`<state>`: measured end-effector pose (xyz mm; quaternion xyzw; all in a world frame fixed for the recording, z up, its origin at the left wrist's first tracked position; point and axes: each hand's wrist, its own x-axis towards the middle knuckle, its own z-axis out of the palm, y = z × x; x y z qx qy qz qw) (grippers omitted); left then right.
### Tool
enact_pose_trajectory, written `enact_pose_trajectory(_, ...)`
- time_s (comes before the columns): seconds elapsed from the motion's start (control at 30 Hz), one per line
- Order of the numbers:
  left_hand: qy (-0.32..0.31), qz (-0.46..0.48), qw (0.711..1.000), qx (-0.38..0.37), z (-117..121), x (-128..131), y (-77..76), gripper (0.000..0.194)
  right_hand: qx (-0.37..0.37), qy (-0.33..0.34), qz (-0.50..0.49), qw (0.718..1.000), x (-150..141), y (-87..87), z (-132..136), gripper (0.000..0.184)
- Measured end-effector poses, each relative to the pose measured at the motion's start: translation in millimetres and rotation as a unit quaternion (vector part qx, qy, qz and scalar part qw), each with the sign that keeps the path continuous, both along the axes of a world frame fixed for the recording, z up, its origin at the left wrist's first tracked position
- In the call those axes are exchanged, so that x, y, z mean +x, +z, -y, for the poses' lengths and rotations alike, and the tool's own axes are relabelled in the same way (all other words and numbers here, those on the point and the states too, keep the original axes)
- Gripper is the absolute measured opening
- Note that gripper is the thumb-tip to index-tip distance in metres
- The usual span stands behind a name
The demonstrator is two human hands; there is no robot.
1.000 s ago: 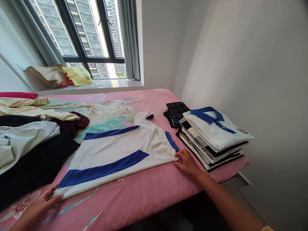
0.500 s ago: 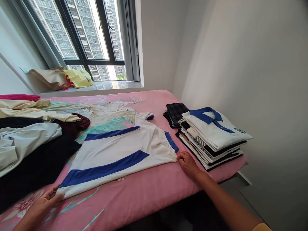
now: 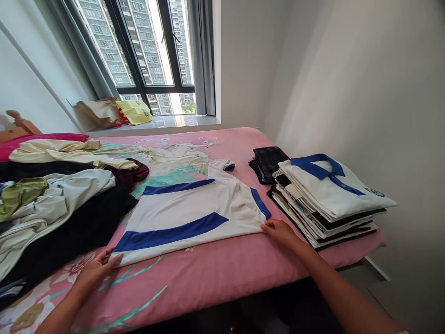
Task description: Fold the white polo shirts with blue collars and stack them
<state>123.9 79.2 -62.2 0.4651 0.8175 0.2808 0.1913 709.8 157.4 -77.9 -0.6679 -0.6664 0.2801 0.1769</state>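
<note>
A white shirt with blue stripes point(image 3: 187, 218) lies spread flat on the pink bedsheet point(image 3: 215, 278). My left hand point(image 3: 94, 270) pinches the shirt's near left corner at the hem. My right hand point(image 3: 280, 230) grips the near right corner, by the blue-edged sleeve. Both hands rest low on the bed with fingers closed on the cloth.
A stack of folded clothes point(image 3: 330, 199), topped by a white polo with a blue collar, sits at the bed's right edge beside the wall. A dark folded item point(image 3: 266, 160) lies behind it. Unfolded clothes point(image 3: 52, 204) are heaped at left. Bags point(image 3: 118, 111) sit on the windowsill.
The view has shifted, so everything sits further right in the frame. Both hands stay on the shirt's near corners; my left hand has closed more on the hem.
</note>
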Motion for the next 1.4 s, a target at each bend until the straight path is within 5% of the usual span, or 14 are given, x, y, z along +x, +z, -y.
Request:
enact_pose_trajectory(0.07,-0.007,0.115,0.993,-0.015,-1.8,-6.8,-4.4,0.072,-0.018,0.004,0.004,1.0,1.4,2.7,-4.1,0.034)
enact_pose_trajectory(0.13,-0.011,0.125,0.991,-0.04,-3.2,-14.6,-5.8,0.069,-0.022,0.001,0.019,1.0,4.5,5.7,-6.7,0.033)
enact_pose_trajectory(0.23,-0.015,-0.009,0.997,-0.071,-2.9,-17.9,-0.3,0.061,-0.005,-0.023,0.05,0.998,6.3,12.8,-3.7,0.021)
enact_pose_trajectory(0.3,-0.005,-0.137,0.99,-0.026,-1.0,-5.5,6.4,0.056,0.045,-0.041,0.066,0.996,-2.8,19.4,3.3,0.015)
enact_pose_trajectory(0.37,-0.037,-0.231,0.969,0.075,0.0,24.2,12.0,0.046,0.138,-0.028,0.051,0.989,-25.8,25.4,12.5,0.018)
enact_pose_trajectory(0.43,-0.12,-0.228,0.951,0.174,-2.9,69.8,13.0,0.038,0.237,0.034,0.002,0.971,-62.3,28.0,21.9,0.023)
enact_pose_trajectory(0.57,-0.345,-0.198,0.906,0.144,-18.5,163.6,-1.6,0.043,0.282,0.225,-0.013,0.933,-137.7,15.9,33.0,0.039)
enact_pose_trajectory(0.63,-0.37,-0.213,0.9,0.085,-23.0,183.8,-12.8,0.045,0.233,0.276,0.048,0.931,-149.5,1.8,30.1,0.049)
enact_pose_trajectory(0.77,-0.263,-0.266,0.927,-0.029,-16.9,146.4,-32.0,0.064,0.139,0.207,0.166,0.954,-102.0,-25.0,17.0,0.068)
enact_pose_trajectory(0.87,-0.163,-0.301,0.936,-0.078,-5.0,89.5,-38.8,0.07,0.137,0.128,0.216,0.958,-54.1,-31.5,15.7,0.067)
enact_pose_trajectory(0.97,-0.108,-0.326,0.937,-0.063,10.3,51.5,-35.9,0.07,0.182,0.111,0.239,0.947,-36.9,-28.3,23.1,0.061)
enact_pose_trajectory(1.17,-0.276,-0.338,0.899,0.037,42.8,29.8,-18.3,0.048,0.282,0.216,0.248,0.901,-27.2,-32.6,30.9,0.052)
enact_pose_trajectory(1.4,-0.251,-0.332,0.909,0.008,23.7,19.6,-19.5,0.046,0.314,0.23,0.274,0.879,-15.3,-49.1,-5.2,0.052)
